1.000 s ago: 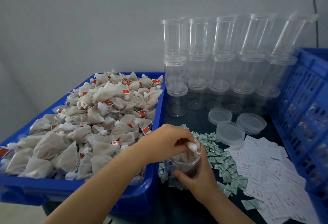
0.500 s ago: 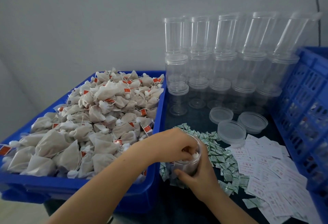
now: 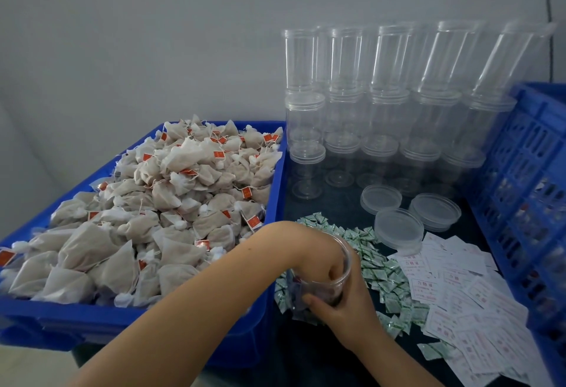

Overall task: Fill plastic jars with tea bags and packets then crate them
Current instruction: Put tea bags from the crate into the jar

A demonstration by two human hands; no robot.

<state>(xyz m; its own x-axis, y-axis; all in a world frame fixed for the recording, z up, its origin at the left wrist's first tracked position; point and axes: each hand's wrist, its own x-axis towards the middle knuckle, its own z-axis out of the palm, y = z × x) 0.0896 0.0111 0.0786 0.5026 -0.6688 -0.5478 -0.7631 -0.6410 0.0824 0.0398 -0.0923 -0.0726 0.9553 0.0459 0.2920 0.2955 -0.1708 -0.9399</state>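
Jar upright, mouth up; right hand grips wall; left hand fingers inside, grasp hidden.

Clear glossy plastic jars, a smooth blue plastic bin, matt mesh-cloth tea bags.

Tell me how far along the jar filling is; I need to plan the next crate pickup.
Done: cannot tell; the blue crate at right seems to hold something behind its lattice. In hand: the right hand grips a clear jar while the left hand reaches into it. Left: heaped tea bags, green packets, many empty jars, three loose lids.
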